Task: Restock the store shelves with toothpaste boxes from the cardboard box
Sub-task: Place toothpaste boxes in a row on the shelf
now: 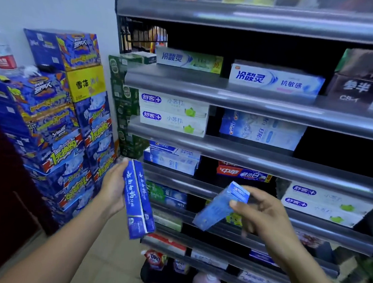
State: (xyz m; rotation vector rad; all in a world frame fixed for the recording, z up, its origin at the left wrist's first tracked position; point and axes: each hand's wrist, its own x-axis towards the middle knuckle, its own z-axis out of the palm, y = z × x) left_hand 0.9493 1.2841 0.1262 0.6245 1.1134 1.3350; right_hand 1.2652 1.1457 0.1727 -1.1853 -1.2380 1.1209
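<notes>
Left hand [114, 188] grips an upright dark-blue toothpaste box [138, 201]; right hand [262, 212] pinches a tilted pale-blue box [219, 207]. Beyond the fingers, shelves [250, 97] hold stocked toothpaste [273, 80].

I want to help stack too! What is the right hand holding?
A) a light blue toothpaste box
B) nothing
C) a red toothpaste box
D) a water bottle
A: the right hand pinches a light blue toothpaste box, which is tilted in front of the shelves.
</notes>
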